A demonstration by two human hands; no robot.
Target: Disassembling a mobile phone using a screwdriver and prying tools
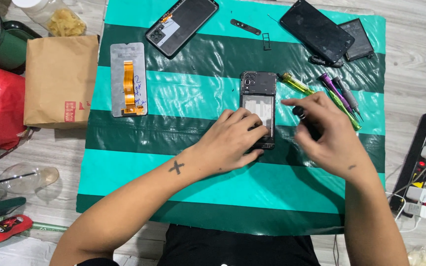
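Black cloth of the person's lap sits closest, at 6 o'clock, and both forearms run up from it onto the teal and dark green striped plastic mat (139,172) spread on the grey wooden floor (410,59). At the mat's centre lies the opened black smartphone frame with its bare silver midplate (260,101), camera end toward 12 o'clock. The left hand (232,140) lies flat across its lower half, fingers spread and pressing rather than gripping. The right hand (329,135), at 3 o'clock from the phone, is curled round a small dark tool (304,120); the motion blur hides its tip.

A steady downward press from the left hand should keep the frame from sliding on the slick mat, and the tool is best brought in low from 3 o'clock, square to the frame.

Just beyond the right hand, toward 1 o'clock, lie the yellow-handled and purple-handled precision screwdrivers (341,96), close enough to be knocked by a wide wrist swing. A grey display panel with an orange flex ribbon (129,79) rests near the mat's 9 o'clock edge, well apart. Open mat lies toward 6 o'clock. A black power strip with plugs (420,157) sits off the mat at 3 o'clock, near the right elbow.
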